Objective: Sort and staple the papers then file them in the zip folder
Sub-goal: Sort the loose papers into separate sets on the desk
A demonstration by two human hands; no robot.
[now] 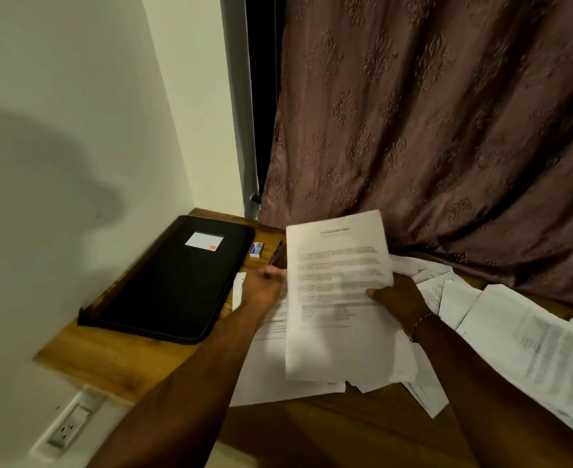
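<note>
My right hand (pixel 400 300) holds a printed sheet of paper (pixel 337 292) by its right edge, lifted above the desk. My left hand (pixel 263 287) is at the sheet's left edge, fingers curled, blurred by motion; whether it grips the sheet is unclear. Beneath lie several loose printed papers (pixel 528 346) spread over the desk's middle and right. The black zip folder (pixel 173 282) with a white label lies shut at the far left, against the wall. A dark stapler (pixel 277 253) is partly hidden behind the held sheet, beside a small staple box (pixel 256 249).
The wooden desk (pixel 109 359) ends at a white wall on the left. A brown patterned curtain (pixel 447 130) hangs along the back. A wall socket (pixel 70 425) sits below the desk's left edge.
</note>
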